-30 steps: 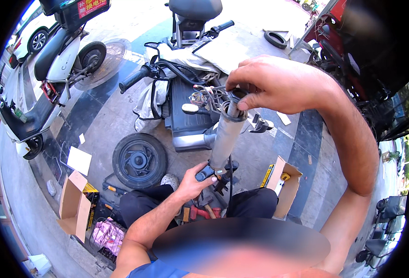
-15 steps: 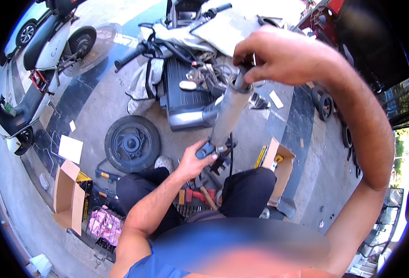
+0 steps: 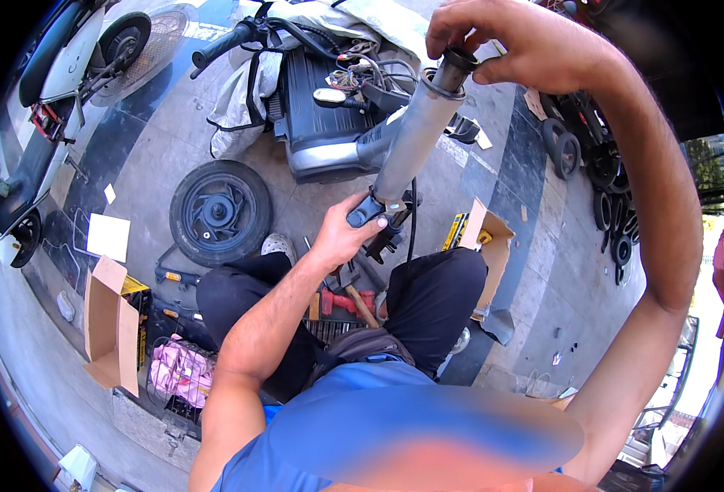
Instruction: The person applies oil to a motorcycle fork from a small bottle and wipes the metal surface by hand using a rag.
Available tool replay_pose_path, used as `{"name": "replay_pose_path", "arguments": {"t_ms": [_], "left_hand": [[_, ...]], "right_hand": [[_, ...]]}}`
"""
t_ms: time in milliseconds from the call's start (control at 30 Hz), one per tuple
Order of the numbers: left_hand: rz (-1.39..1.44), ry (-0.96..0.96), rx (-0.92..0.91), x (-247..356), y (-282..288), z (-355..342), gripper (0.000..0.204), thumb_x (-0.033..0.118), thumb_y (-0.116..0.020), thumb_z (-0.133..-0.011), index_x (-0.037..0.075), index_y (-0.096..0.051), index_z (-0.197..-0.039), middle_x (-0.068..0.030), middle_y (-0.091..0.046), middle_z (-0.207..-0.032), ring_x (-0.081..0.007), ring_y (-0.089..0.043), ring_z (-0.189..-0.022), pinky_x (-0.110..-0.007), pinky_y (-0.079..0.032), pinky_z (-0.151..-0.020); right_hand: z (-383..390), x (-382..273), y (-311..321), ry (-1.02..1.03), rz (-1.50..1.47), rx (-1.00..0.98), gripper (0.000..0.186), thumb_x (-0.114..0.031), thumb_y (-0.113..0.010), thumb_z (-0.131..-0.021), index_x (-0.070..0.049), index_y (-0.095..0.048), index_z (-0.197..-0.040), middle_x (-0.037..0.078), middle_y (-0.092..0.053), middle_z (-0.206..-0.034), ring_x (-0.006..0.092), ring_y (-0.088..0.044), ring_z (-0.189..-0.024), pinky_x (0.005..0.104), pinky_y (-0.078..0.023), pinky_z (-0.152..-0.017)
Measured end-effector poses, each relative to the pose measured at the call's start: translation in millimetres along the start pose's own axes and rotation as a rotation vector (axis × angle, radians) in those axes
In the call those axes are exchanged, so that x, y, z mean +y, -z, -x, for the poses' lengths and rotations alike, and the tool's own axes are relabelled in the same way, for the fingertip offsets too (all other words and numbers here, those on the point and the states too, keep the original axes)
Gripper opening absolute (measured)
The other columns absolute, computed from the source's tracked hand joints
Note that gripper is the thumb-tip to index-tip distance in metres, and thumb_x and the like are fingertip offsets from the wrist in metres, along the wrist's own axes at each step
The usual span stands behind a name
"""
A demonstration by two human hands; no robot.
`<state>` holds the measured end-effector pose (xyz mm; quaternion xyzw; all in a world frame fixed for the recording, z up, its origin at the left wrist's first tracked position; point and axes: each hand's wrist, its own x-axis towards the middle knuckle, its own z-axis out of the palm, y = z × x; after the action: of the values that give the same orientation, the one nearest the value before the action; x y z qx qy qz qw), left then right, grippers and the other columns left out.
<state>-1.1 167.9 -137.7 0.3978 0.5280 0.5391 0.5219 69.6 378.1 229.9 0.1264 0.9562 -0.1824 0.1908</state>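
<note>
A grey metal fork tube (image 3: 419, 135) stands tilted in front of me, leaning away to the right. My left hand (image 3: 337, 234) is closed around its lower end, beside the dark bracket, thumb on the near side. At the upper mouth a narrower dark inner tube (image 3: 455, 72) with a rimmed top sticks out. The fingers and thumb of my right hand (image 3: 526, 45) grip this rim from above and the right. How deep the inner tube reaches is hidden inside the grey tube.
Beyond the tube lies a dark scooter body (image 3: 321, 131) with loose wires. A wheel (image 3: 221, 213) rests on the floor left of my knees. Opened cardboard boxes (image 3: 493, 246) flank me. Between my legs are a hammer (image 3: 362, 307) and red tools. Tyres (image 3: 562, 148) lie far right.
My right hand has risen in the picture with the tube's upper end, and the dark rim now shows between its fingers. The surroundings have shifted upward in the view. My left hand keeps its hold.
</note>
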Motion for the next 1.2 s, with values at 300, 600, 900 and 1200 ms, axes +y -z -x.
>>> {"name": "replay_pose_path", "arguments": {"t_ms": [300, 600, 900, 1200], "left_hand": [[0.075, 0.123, -0.052, 14, 0, 3, 0.059, 0.017, -0.079, -0.090, -0.005, -0.056, -0.140, -0.0113, -0.069, -0.123, -0.0161, -0.063, -0.112, -0.034, -0.047, -0.103], [0.069, 0.105, -0.052, 15, 1, 1, 0.060, 0.018, -0.080, -0.090, -0.005, -0.056, -0.140, -0.0125, -0.069, -0.123, -0.0175, -0.063, -0.113, -0.035, -0.048, -0.103], [0.058, 0.069, -0.017, 12, 6, 3, 0.061, 0.021, -0.081, -0.089, -0.005, -0.057, -0.139, -0.0118, -0.069, -0.121, -0.0166, -0.063, -0.110, -0.034, -0.049, -0.100], [0.023, 0.061, -0.010, 9, 1, 0, 0.058, 0.013, -0.081, -0.087, -0.003, -0.058, -0.139, -0.0089, -0.070, -0.115, -0.0135, -0.063, -0.101, -0.031, -0.051, -0.093]], "right_hand": [[-7, -5, 10, -0.191, 0.088, -0.094, 0.040, -0.019, -0.076, -0.091, 0.004, -0.067, -0.122, 0.016, -0.074, -0.105, 0.0210, -0.069, -0.098, 0.0355, -0.056, -0.086], [-4, 26, 8, -0.158, -0.275, -0.065, 0.047, -0.010, -0.078, -0.089, 0.002, -0.062, -0.132, 0.010, -0.071, -0.112, 0.0194, -0.067, -0.100, 0.0352, -0.055, -0.090], [-2, 3, 1, -0.013, -0.070, 0.043, 0.047, -0.005, -0.078, -0.085, 0.000, -0.065, -0.130, 0.014, -0.072, -0.110, 0.0214, -0.069, -0.095, 0.0357, -0.056, -0.088], [5, 5, -2, -0.062, -0.032, 0.063, 0.045, -0.006, -0.078, -0.086, 0.002, -0.066, -0.128, 0.015, -0.072, -0.109, 0.0216, -0.069, -0.095, 0.0357, -0.056, -0.086]]}}
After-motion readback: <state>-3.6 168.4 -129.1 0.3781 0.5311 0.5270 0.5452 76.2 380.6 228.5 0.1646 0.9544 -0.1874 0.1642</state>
